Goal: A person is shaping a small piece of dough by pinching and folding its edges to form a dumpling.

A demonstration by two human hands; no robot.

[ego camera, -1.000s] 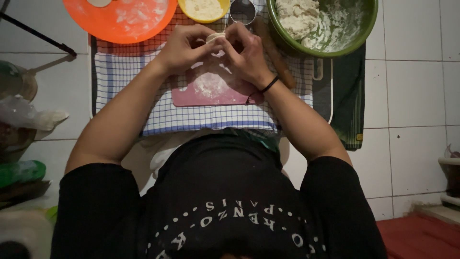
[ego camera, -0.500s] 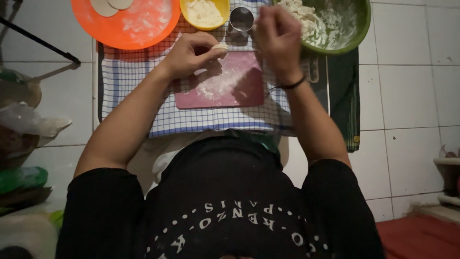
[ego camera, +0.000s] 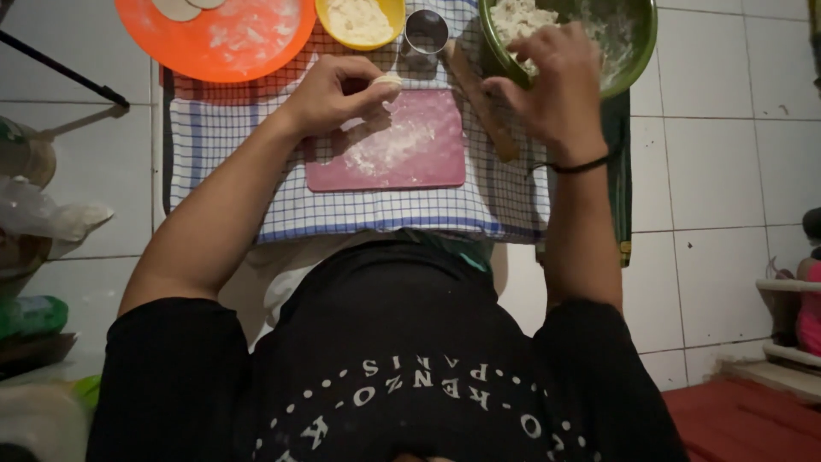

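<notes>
**Operator:** Report the near zone.

**Inspector:** A blue-checked cloth [ego camera: 214, 137] lies on the tiled floor [ego camera: 727, 171]. On it is a pink board [ego camera: 419, 154], dusted with flour. Nothing rests on the board.

**Operator:** Where is the dough piece, and what holds it?

**Inspector:** The dough piece [ego camera: 389, 81] is at the board's far left corner, just above the surface. The left hand [ego camera: 329, 94] holds it, with thumb and fingers [ego camera: 376, 94] closed on it.

**Operator:** What has changed?

**Inspector:** One second ago both hands met on the piece over the board. Half a second ago the right hand had let go and was moving toward the far right. The right hand [ego camera: 552, 85], with a black band [ego camera: 581, 164] at the wrist, is now over the near rim of the green bowl [ego camera: 637, 51]. Its fingers are curled down toward the floury dough mass [ego camera: 522, 17]. I cannot tell whether they have closed on any of it.

**Operator:** What does that mean for the work?

**Inspector:** The piece is now carried by the left hand alone. That hand has stayed almost where it was.

**Operator:** Report the far zone.

**Inspector:** A wooden rolling pin [ego camera: 483, 107] lies between board and bowl. Beyond it stands a small metal cup [ego camera: 426, 32], then a yellow bowl [ego camera: 389, 13] of pale filling. An orange plate [ego camera: 256, 51] at far left carries flat dough discs [ego camera: 175, 8].
</notes>
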